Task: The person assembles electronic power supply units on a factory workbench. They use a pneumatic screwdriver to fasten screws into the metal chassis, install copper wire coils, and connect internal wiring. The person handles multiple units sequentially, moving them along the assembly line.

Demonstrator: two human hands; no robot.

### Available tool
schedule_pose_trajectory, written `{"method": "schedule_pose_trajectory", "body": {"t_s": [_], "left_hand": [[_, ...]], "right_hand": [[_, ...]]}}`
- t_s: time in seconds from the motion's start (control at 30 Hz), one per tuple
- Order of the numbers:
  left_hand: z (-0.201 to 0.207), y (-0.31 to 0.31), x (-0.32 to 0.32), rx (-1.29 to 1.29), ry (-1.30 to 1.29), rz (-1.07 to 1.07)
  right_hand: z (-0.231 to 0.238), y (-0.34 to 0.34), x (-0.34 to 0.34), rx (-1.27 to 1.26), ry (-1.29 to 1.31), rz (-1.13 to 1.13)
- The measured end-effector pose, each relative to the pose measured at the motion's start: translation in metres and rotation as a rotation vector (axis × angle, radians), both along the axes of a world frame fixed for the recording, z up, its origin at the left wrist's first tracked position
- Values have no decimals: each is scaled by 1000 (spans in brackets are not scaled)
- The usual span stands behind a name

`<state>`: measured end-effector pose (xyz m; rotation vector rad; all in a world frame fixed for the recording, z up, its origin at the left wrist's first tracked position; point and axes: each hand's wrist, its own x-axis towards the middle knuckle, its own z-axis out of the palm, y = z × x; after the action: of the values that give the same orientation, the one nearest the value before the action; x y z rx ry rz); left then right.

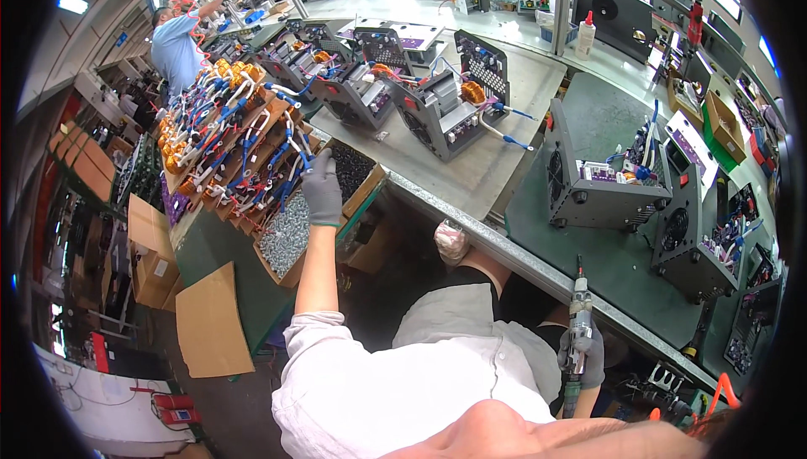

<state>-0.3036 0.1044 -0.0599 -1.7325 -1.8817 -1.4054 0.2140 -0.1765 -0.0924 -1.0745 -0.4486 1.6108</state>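
My left hand [322, 193], in a grey glove, reaches over a bin of black screws [351, 166] beside a bin of silver screws [290, 236]. Its fingers are drawn together by the blue-ended wire leads [296, 141] of a stack of copper coils [231, 72]; what they hold, if anything, is hidden. Low at the right, my gloved right hand [593, 360] is closed around a power screwdriver [580, 324], its bit pointing up and away from me.
Open grey metal cases with fans and wiring [445, 114] stand along the workbench; another case [609, 169] sits on the green mat [538, 245]. A metal rail [496, 253] edges the bench. Cardboard [214, 324] lies at left. A co-worker in blue [176, 47] works farther back.
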Motion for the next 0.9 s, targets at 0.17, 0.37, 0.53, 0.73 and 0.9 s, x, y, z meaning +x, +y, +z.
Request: {"method": "schedule_pose_trajectory", "body": {"t_s": [0.17, 0.37, 0.53, 0.73, 0.9], "left_hand": [[42, -34, 39, 85, -1515, -579], [22, -57, 141, -556, -2179, -1309], [-1, -62, 235, -958, -2137, -1497], [22, -82, 293, -1231, -1850, -1597], [27, -90, 311, -1272, -1749, -1617]], "right_hand": [[-7, -1, 1, 14, -20, 0], [9, 5, -7, 15, -51, 51], [58, 11, -23, 58, -43, 197], [81, 7, -21, 137, 1, 366], [85, 0, -19, 149, 57, 307]]}}
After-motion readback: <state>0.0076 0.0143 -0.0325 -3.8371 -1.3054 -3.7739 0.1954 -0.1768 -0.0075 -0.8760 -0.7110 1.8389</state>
